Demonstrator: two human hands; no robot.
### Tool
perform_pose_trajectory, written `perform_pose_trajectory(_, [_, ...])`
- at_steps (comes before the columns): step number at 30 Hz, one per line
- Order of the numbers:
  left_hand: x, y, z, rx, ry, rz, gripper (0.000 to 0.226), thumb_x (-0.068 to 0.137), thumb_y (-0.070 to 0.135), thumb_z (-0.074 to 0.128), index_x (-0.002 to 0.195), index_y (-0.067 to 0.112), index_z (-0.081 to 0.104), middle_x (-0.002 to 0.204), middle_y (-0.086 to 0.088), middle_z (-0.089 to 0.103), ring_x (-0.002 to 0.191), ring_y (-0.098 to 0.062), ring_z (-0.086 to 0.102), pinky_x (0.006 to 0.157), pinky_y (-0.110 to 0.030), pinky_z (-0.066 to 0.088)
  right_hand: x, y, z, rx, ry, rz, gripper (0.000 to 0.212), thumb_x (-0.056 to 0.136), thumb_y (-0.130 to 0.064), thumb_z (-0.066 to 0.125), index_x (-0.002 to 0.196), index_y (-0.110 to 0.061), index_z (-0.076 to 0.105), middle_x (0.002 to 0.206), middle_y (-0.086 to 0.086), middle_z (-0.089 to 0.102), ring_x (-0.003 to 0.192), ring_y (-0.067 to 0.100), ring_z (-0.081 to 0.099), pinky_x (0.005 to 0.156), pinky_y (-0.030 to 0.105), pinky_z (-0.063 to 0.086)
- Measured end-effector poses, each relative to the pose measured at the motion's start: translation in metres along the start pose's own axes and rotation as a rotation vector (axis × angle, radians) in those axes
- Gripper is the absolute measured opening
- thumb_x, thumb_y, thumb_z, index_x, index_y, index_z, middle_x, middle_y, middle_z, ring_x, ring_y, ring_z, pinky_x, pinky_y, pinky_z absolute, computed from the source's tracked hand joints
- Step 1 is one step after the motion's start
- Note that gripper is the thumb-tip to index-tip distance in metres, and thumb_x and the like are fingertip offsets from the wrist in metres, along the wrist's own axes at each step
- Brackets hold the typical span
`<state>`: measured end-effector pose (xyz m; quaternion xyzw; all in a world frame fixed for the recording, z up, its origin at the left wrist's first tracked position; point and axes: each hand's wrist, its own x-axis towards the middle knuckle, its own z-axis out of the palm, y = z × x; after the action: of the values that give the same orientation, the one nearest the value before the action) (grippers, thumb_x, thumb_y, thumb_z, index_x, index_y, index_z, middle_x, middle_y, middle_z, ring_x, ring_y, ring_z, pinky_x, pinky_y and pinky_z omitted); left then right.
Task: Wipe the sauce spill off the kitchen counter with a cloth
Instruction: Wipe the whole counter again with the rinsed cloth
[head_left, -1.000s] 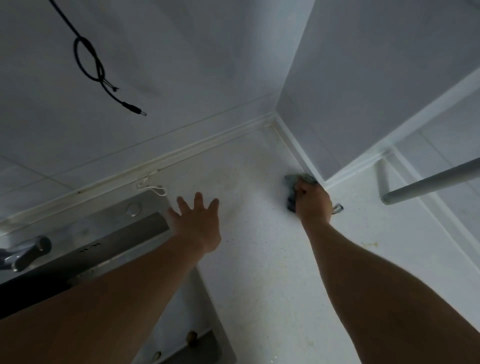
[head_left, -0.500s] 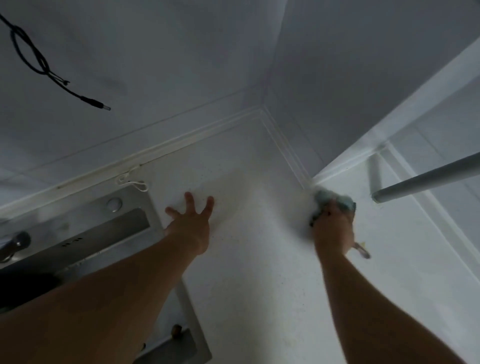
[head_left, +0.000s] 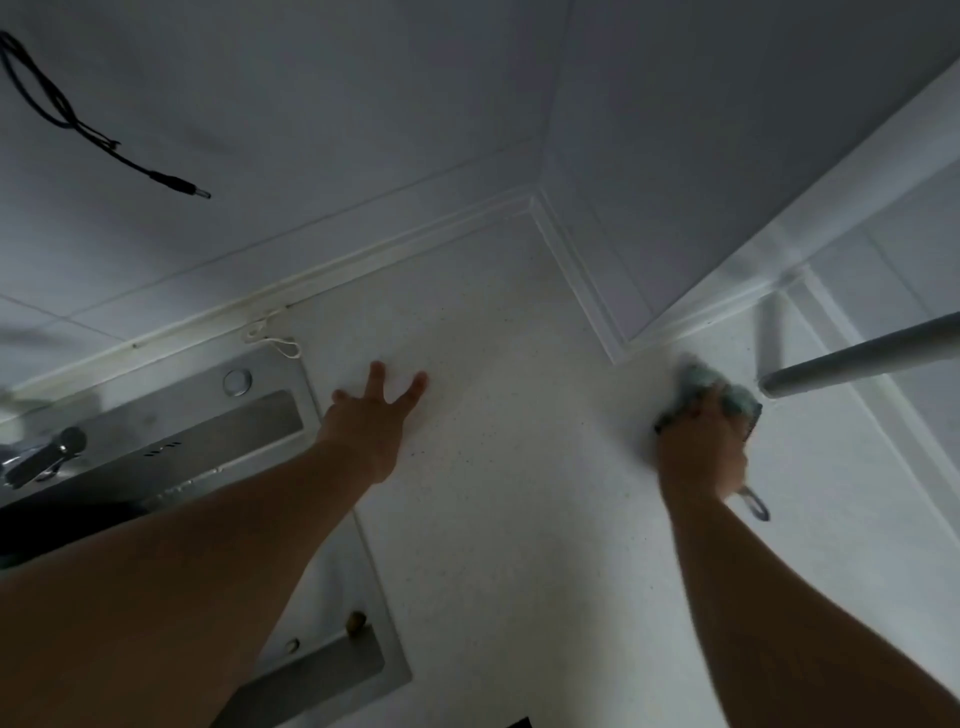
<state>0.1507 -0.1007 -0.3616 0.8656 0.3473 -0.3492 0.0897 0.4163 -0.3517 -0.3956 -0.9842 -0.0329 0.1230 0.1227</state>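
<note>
The right hand (head_left: 698, 452) grips a bunched teal cloth (head_left: 724, 395) against the white counter (head_left: 519, 519), just beside the wall's outer corner. The left hand (head_left: 371, 421) rests flat, fingers spread, beside the steel sink (head_left: 171, 431).

Both bare forearms reach forward over the counter (head_left: 509, 519). The left hand (head_left: 371, 426) lies flat on it, palm down, fingers straight and spread, just right of the sink's edge. The right hand (head_left: 701, 447), well to the right near the wall corner, has its fingers curled around a bunched cloth (head_left: 698, 382), knuckles up.
</note>
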Motion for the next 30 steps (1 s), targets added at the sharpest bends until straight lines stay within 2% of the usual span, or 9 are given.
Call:
perform_pose_trajectory(2, [0.000, -0.001, 0.000, 0.001, 0.019, -0.006, 0.115, 0.093, 0.013, 0.068, 0.153, 0.057, -0.019, 0.170, -0.009, -0.018, 0.145, -0.055, 0.028, 0.107, -0.055, 0.048, -0.047, -0.030, 0.020, 0.056, -0.091, -0.183, 0.055, 0.096, -0.016, 0.048, 0.150, -0.024, 0.042, 0.141, 0.018, 0.046, 0.108, 0.044, 0.062, 0.083, 0.045, 0.050])
perform_pose_trajectory(5, [0.001, -0.002, -0.002, 0.025, 0.033, -0.019, 0.114, 0.092, 0.019, 0.070, 0.153, 0.057, -0.018, 0.170, -0.009, -0.015, 0.140, -0.053, 0.035, 0.107, -0.054, 0.048, -0.162, -0.060, 0.062, -0.007, -0.386, -0.857, 0.040, 0.097, -0.026, 0.046, 0.135, -0.037, 0.047, 0.119, 0.005, 0.058, 0.090, 0.033, 0.067, 0.067, 0.034, 0.047])
perform_pose_trajectory(8, [0.002, -0.004, -0.002, 0.016, 0.013, -0.020, 0.114, 0.092, 0.022, 0.072, 0.154, 0.056, -0.017, 0.170, -0.009, -0.015, 0.141, -0.055, 0.033, 0.109, -0.055, 0.045, -0.180, -0.057, 0.062, -0.024, -0.646, -1.390, 0.039, 0.094, -0.043, 0.059, 0.132, -0.042, 0.057, 0.119, -0.004, 0.070, 0.098, 0.026, 0.073, 0.081, 0.043, 0.062])
perform_pose_trajectory(12, [0.003, -0.004, -0.005, 0.059, 0.058, 0.007, 0.111, 0.092, 0.022, 0.071, 0.157, 0.053, -0.013, 0.171, -0.013, -0.009, 0.138, -0.047, 0.044, 0.111, -0.049, 0.042, -0.064, -0.061, 0.042, -0.164, -0.122, -0.972, 0.033, 0.098, -0.044, 0.041, 0.121, -0.044, 0.065, 0.117, -0.004, 0.073, 0.111, 0.030, 0.068, 0.111, 0.046, 0.041])
perform_pose_trajectory(15, [0.002, -0.008, -0.007, 0.100, 0.056, 0.033, 0.111, 0.090, 0.023, 0.072, 0.158, 0.052, -0.011, 0.170, -0.015, -0.006, 0.127, -0.040, 0.055, 0.102, -0.044, 0.049, -0.086, -0.069, 0.043, 0.015, 0.055, -0.445, 0.024, 0.109, -0.044, 0.041, 0.116, -0.036, 0.062, 0.113, -0.004, 0.066, 0.108, 0.033, 0.067, 0.097, 0.043, 0.046])
perform_pose_trajectory(20, [0.001, -0.010, -0.014, 0.155, 0.048, 0.070, 0.110, 0.092, 0.027, 0.072, 0.159, 0.047, -0.013, 0.169, -0.018, -0.004, 0.116, -0.034, 0.060, 0.089, -0.039, 0.051, -0.273, -0.039, 0.082, -0.087, -0.429, -1.118, 0.053, 0.096, -0.040, 0.048, 0.148, -0.044, 0.043, 0.129, 0.003, 0.059, 0.083, 0.024, 0.072, 0.063, 0.040, 0.064])
perform_pose_trajectory(23, [-0.002, -0.007, -0.017, 0.165, 0.044, 0.064, 0.109, 0.092, 0.025, 0.071, 0.160, 0.045, -0.012, 0.168, -0.020, -0.005, 0.113, -0.034, 0.061, 0.081, -0.039, 0.050, -0.224, -0.017, 0.063, -0.001, -0.516, -1.326, 0.043, 0.100, -0.043, 0.043, 0.141, -0.045, 0.056, 0.132, -0.007, 0.064, 0.096, 0.015, 0.072, 0.090, 0.054, 0.062])
perform_pose_trajectory(26, [-0.003, -0.007, -0.018, 0.179, 0.047, 0.062, 0.110, 0.091, 0.028, 0.074, 0.161, 0.044, -0.010, 0.168, -0.020, -0.004, 0.113, -0.033, 0.062, 0.077, -0.037, 0.047, -0.135, -0.020, 0.038, 0.071, -0.182, -0.912, 0.023, 0.101, -0.035, 0.058, 0.114, -0.045, 0.074, 0.099, -0.008, 0.078, 0.092, 0.009, 0.074, 0.108, 0.054, 0.046])
perform_pose_trajectory(30, [-0.007, -0.007, -0.015, 0.132, 0.053, 0.047, 0.110, 0.090, 0.024, 0.075, 0.162, 0.041, -0.007, 0.169, -0.019, -0.002, 0.122, -0.036, 0.058, 0.089, -0.041, 0.052, -0.174, -0.035, 0.050, 0.031, 0.011, -0.379, 0.024, 0.104, -0.057, 0.040, 0.120, -0.065, 0.055, 0.106, -0.010, 0.072, 0.096, 0.032, 0.071, 0.075, 0.032, 0.050])
